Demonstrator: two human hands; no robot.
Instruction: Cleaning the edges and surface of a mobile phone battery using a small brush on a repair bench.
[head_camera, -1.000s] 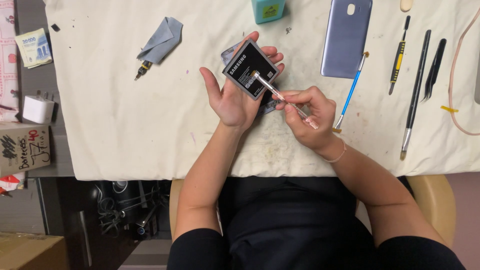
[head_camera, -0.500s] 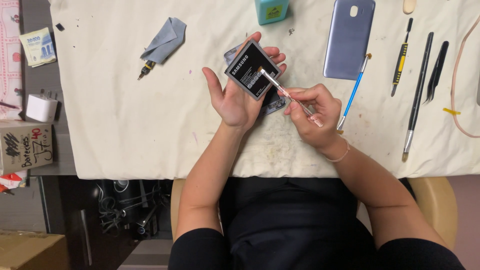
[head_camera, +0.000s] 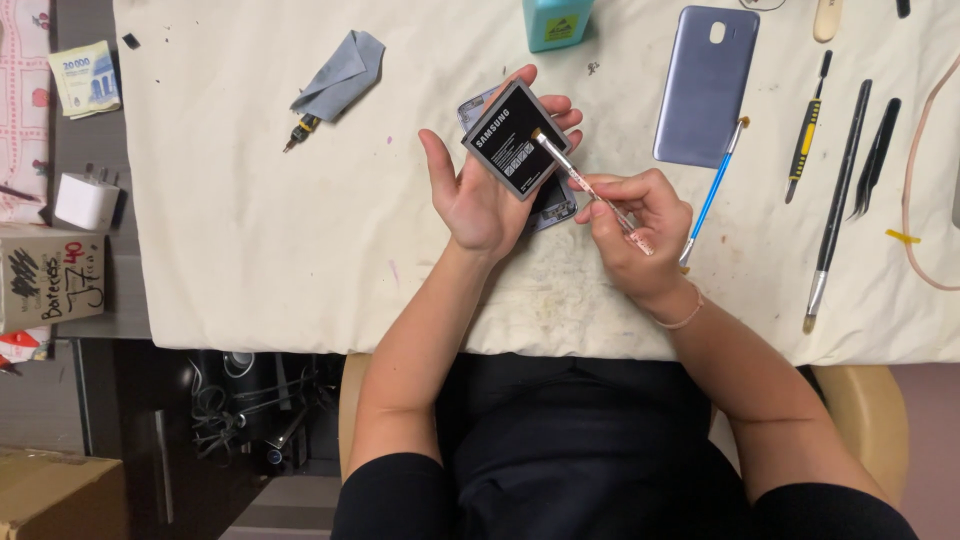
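Brushing the battery (head_camera: 516, 152) in my left hand (head_camera: 480, 195), right hand (head_camera: 635, 235) pinching the brush (head_camera: 585, 185); next probably lighter, careful strokes.

Cloth cover (head_camera: 250, 250): off-white, stained, spread over the table.
Back cover (head_camera: 705, 85): lavender, flat at 1 o'clock.
Grey rag (head_camera: 340, 75): crumpled at 11 o'clock, a small screwdriver bit (head_camera: 300, 131) just beside it.
Teal bottle (head_camera: 556, 20): 12 o'clock edge.
Blue-handled brush (head_camera: 712, 195): below the back cover.
Black tweezers (head_camera: 876, 158): 2 o'clock.
White charger (head_camera: 86, 201): 9 o'clock.
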